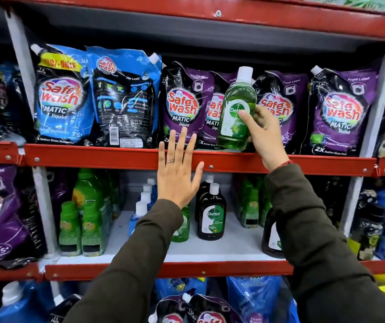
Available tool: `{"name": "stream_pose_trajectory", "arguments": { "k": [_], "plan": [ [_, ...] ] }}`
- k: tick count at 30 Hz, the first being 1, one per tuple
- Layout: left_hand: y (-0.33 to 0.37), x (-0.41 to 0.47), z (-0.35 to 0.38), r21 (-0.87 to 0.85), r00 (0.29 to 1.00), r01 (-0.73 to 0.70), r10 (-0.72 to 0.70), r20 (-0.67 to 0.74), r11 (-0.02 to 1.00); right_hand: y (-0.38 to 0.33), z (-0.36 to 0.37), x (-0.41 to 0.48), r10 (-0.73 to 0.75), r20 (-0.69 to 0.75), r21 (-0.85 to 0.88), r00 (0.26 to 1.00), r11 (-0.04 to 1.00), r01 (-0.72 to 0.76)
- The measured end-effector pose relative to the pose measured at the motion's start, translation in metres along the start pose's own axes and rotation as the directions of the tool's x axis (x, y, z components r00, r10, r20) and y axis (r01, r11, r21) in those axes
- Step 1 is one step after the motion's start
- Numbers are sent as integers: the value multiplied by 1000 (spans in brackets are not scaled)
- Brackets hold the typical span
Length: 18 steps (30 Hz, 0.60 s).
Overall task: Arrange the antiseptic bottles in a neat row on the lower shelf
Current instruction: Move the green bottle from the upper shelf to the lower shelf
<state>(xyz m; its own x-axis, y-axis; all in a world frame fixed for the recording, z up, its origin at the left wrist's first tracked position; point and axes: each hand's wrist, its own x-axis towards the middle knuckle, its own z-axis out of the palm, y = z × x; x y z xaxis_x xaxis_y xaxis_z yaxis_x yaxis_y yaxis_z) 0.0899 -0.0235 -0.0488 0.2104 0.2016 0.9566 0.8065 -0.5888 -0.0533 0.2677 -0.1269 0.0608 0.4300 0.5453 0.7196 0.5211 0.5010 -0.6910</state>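
The right hand (265,134) has its fingers curled around the side of a green bottle (235,110), thumb pressed on the label, holding it upright with its base just above the red shelf edge (93,156), in front of the purple pouches (182,106) that stand above that edge. The left hand (177,173) is spread flat and open with nothing in it, fingers fanned across the same red edge; a thin ring shows on one finger. The held bottle is clear green plastic, glossy, flattened and rounded at the shoulders, with a white screw cap and a green and white label. Below the red edge, on the white lower shelf (233,245), stands a dark brown bottle (211,215) of the same shape with a white cap, more brown ones behind it, and a green bottle partly hidden behind the left sleeve (140,248). Blue bottles with white caps (143,199) file toward the back, left of the brown one. By my reading the job is about midway: some bottles already stand below, loosely spaced, while the one in hand has yet to come down and the front line still needs squaring. The pouches above are crinkled, shiny film.
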Motion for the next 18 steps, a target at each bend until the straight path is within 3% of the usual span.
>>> {"name": "stream_pose_trajectory", "arguments": {
  "k": [10,18],
  "plan": [
    [-9,-11,-13,-164,1000,-4,6,15,986,-6,9,-44,15,83,49,996,999,-19],
    [-21,-57,-24,-199,999,31,-26,29,980,20,24,-102,41,147,133,988,989,-60]
  ]
}}
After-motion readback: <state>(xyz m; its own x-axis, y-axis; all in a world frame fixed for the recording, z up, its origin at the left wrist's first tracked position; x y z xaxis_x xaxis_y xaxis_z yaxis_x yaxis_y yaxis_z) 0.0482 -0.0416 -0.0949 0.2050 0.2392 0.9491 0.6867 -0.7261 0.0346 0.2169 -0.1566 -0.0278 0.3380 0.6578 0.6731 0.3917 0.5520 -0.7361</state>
